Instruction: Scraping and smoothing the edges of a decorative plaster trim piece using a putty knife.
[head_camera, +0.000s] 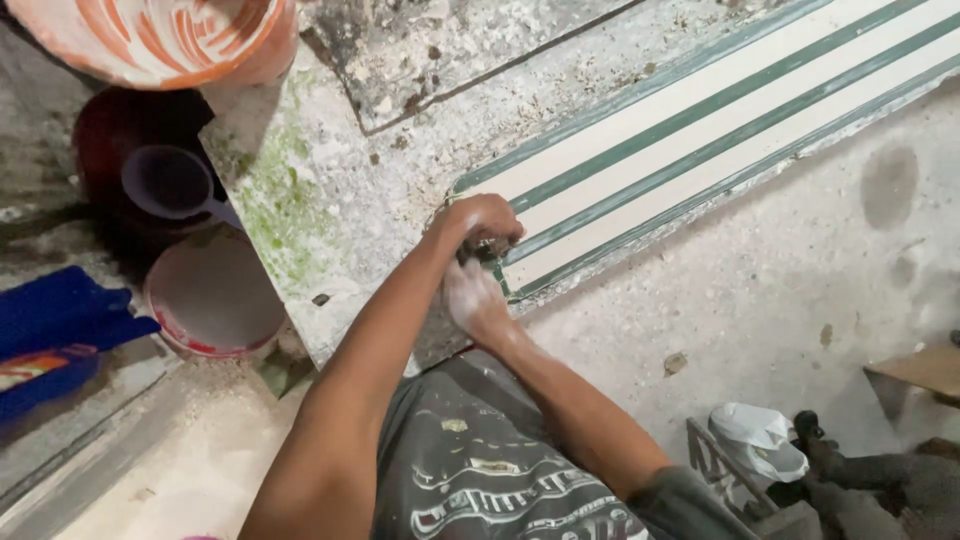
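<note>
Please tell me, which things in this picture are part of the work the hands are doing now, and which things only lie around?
In the work:
- left hand and right hand, both at the near end of the striped moulding
- striped moulding, white with green lines

Only lying around:
- orange bucket
- scoop in a dark tub
- red-rimmed bowl
- blue sheet
- white rag

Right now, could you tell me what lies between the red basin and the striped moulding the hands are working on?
In the head view, a stained slab, white-dusted and green-tinged, lies between the red basin and the striped moulding.
</note>
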